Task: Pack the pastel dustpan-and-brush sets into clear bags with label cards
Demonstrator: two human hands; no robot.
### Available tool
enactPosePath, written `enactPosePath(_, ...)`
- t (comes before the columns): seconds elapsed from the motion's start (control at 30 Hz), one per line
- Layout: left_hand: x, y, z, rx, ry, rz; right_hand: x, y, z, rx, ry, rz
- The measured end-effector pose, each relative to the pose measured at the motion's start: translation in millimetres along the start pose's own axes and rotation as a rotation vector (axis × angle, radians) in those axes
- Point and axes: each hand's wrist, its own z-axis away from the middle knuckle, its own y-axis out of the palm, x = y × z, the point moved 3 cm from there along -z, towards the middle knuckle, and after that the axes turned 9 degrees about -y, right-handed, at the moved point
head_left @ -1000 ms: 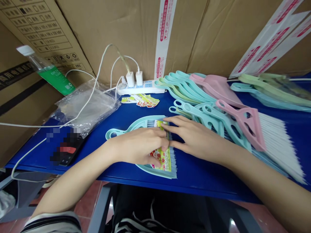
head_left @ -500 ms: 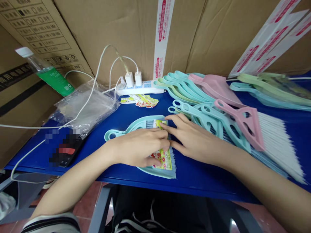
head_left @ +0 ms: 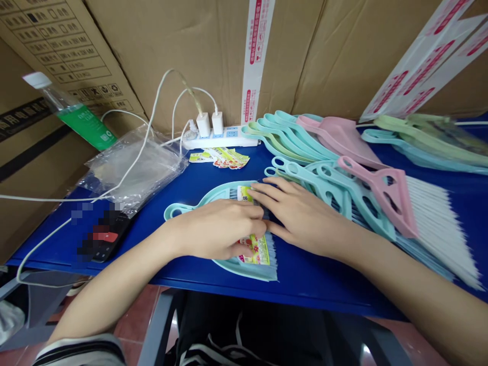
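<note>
A light-blue dustpan (head_left: 216,195) lies flat on the table in front of me, its handle pointing left. Inside it is a brush with pale blue bristles (head_left: 272,254), and a yellow-green printed label card (head_left: 261,250) lies across the bristles. My left hand (head_left: 224,229) covers the middle of pan and card, fingers curled and thumb on the card's lower part. From the right, my right hand (head_left: 293,211) reaches over with fingers stretched out, their tips at the card's upper end. Part of the card and most of the brush are hidden under my hands.
Right of my hands lie several brushes (head_left: 375,208) and, behind them, overlapping dustpans (head_left: 343,137). Several label cards (head_left: 229,158) lie before a white power strip (head_left: 229,137). Plastic bags (head_left: 141,162), a bottle (head_left: 84,119) and a dark phone-like object (head_left: 114,239) are left. Cardboard boxes stand behind.
The card has shifted slightly left on the bristles. My right hand's fingers have moved a little left and lie flatter over it; my left hand has barely moved.
</note>
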Motion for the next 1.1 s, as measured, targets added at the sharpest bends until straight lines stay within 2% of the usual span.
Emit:
enactPosePath(0.4,-2.5,0.4,-1.5,0.04,-0.041,0.051,-1.3,3.0,5.3,0.041,0.057,0.033)
enactPosePath(0.57,-4.1,-1.2,0.1,0.025,-0.006,0.013,-1.4,2.8,5.7,0.014,0.055,0.008)
enactPosePath(0.73,-1.8,-2.1,2.2,0.011,0.019,0.078,-0.3,1.6,5.5,0.023,0.061,0.001)
enactPosePath(1.0,2.7,-6.8,9.5,-0.059,0.019,0.159,0.2,-1.0,2.9,0.002,0.101,-0.019)
enactPosePath(1.1,12.9,-9.8,23.0,-0.154,-0.077,0.158,0.0,-2.2,1.9,0.006,0.142,-0.012)
